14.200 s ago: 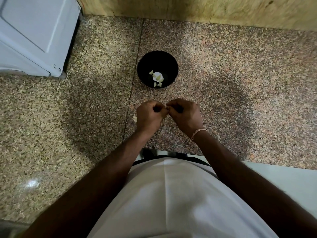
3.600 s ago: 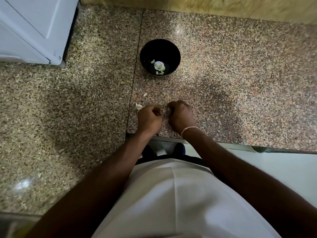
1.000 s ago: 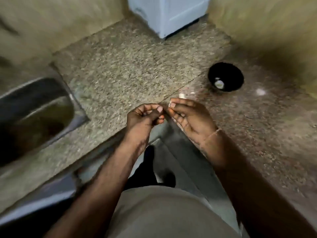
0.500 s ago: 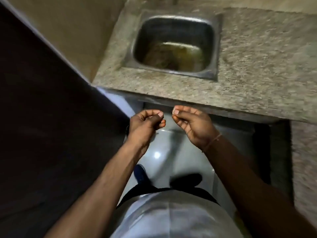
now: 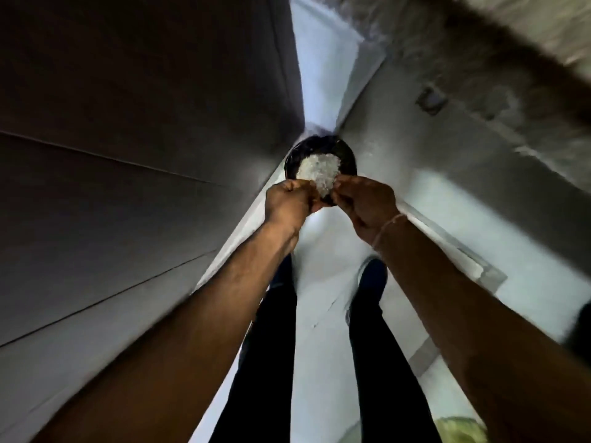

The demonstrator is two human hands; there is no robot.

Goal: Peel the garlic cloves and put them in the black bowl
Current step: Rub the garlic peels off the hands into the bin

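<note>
Both hands are held out over a dark round container (image 5: 347, 155) on the floor, holding white papery scraps. The left hand (image 5: 292, 203) and right hand (image 5: 367, 203) have curled fingers; any clove pinched there is hidden. The black bowl isn't identifiable; peeling seems unfinished.

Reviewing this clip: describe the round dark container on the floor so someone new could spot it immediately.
Follow the pale floor away from the person's feet to the corner where the dark wall meets it. There sits the dark round container, just beyond both hands. It alone holds a heap of whitish flakes.
</note>
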